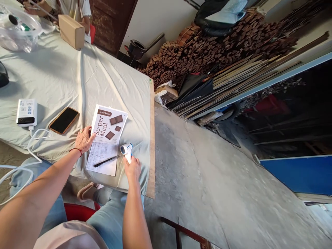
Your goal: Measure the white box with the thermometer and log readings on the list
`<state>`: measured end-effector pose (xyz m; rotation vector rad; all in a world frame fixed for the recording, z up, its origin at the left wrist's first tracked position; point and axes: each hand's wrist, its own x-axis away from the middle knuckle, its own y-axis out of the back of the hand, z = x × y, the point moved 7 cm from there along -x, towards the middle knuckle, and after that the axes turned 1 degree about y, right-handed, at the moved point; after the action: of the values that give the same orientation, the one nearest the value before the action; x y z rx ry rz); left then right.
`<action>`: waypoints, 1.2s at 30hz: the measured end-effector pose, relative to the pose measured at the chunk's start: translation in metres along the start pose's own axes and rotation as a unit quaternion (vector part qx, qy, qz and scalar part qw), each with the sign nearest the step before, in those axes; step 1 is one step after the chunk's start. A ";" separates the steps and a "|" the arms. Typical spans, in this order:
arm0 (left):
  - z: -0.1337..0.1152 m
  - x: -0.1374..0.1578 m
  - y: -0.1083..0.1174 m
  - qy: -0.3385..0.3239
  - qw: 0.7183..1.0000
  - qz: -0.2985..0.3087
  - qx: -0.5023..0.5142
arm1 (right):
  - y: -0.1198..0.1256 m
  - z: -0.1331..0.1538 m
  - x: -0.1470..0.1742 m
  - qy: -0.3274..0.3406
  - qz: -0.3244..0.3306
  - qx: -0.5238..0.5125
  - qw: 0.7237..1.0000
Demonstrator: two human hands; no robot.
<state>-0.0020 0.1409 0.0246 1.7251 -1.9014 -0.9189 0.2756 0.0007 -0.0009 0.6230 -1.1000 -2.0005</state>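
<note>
A notebook (pixel 114 112) lies open near the table corner, its printed cover reading "NutriMotion Super Meal" above a page of handwriting. My left hand (pixel 84 139) is at the notebook's left edge, thumb on the page and fingers bent at the margin. My right hand (pixel 133 169) is wrapped around the handle of a white and blue infrared thermometer (pixel 126 148), whose small screen faces up at me. Across the handwritten page lies a black pen (pixel 106 161). Left of my left hand rests a dark-screened phone (pixel 64 120) with an orange edge.
A white power bank (pixel 27 111) with a white cable (pixel 32 148) sits on the cloth-covered table (pixel 111 83). Farther back are a cardboard box (pixel 71 31), a clear plastic tub (pixel 24 33) and another person (pixel 70 8). Stacked wood (pixel 176 55) lines the wall beyond the concrete floor (pixel 186 166).
</note>
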 end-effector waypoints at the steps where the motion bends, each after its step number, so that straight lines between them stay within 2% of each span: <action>1: 0.000 0.000 0.000 0.000 1.000 0.000 -0.002 | 0.000 0.002 -0.004 -0.001 0.013 -0.057 0.998; 3: -0.001 0.000 0.000 0.000 1.000 0.001 -0.007 | 0.003 0.017 -0.008 0.002 0.012 -0.203 0.979; 4: -0.001 0.000 0.000 0.000 1.000 0.002 -0.010 | 0.005 0.030 -0.008 0.007 0.009 -0.281 0.960; 7: -0.001 0.000 0.000 0.000 1.000 0.006 -0.022 | 0.003 0.078 -0.008 0.022 0.026 -0.479 0.877; 9: -0.001 0.000 0.000 0.003 1.000 0.011 -0.029 | -0.001 0.111 -0.008 0.027 0.053 -0.542 0.838; 11: -0.001 0.000 0.000 0.006 0.999 0.016 -0.033 | -0.005 0.135 -0.008 0.035 0.082 -0.574 0.814; 14: -0.001 0.000 0.000 0.005 0.999 0.019 -0.034 | -0.013 0.150 -0.009 0.024 0.108 -0.604 0.789; 22: -0.001 0.001 -0.001 -0.013 0.999 0.017 -0.041 | -0.023 0.149 -0.012 -0.009 0.116 -0.631 0.767; 27: -0.002 0.002 -0.002 -0.014 0.998 0.027 -0.047 | -0.024 0.153 -0.013 -0.038 0.113 -0.626 0.771; 31: -0.003 0.003 -0.002 -0.014 0.998 0.032 -0.051 | -0.017 0.158 -0.010 -0.035 0.103 -0.597 0.795; 36: -0.005 0.003 -0.003 -0.016 0.998 0.041 -0.054 | 0.009 0.152 -0.005 -0.017 0.023 -0.559 0.828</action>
<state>0.0029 0.1375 0.0256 1.5685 -1.8916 -1.0030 0.1749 0.0763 0.0842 -0.0816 0.1703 -2.1766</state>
